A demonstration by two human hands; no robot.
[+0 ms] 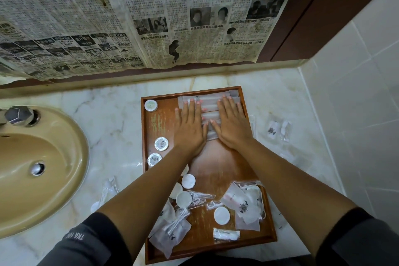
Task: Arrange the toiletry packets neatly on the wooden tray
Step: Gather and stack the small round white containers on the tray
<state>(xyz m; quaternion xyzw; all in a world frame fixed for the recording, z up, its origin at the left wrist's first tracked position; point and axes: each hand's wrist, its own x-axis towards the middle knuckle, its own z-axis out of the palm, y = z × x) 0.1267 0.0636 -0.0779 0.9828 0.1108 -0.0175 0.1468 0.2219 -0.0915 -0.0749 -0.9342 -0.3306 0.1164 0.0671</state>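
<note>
Pressed left hand (189, 129) and right hand (232, 127) flat, side by side, fingers straight and slightly spread, gripping nothing, onto a row of long packets (209, 103) at the far end of the wooden tray (218, 164). Seemed to be squaring that row. Called for even pressure from both palms and edges nudged parallel toward the far rim, without letting the slick wrappers ride over one another. Left much undone: a loose heap of sachets (241, 203) and white pads behind the wrists. Had round discs (161, 143) just left of the left hand. Worked on a pale marble desk (108, 114), with stray sachets (278, 128) right of the right hand. Faced old newspaper (129, 17) beyond the fingertips, a beige sink (43, 157) well left, white tile (356, 93) right.
</note>
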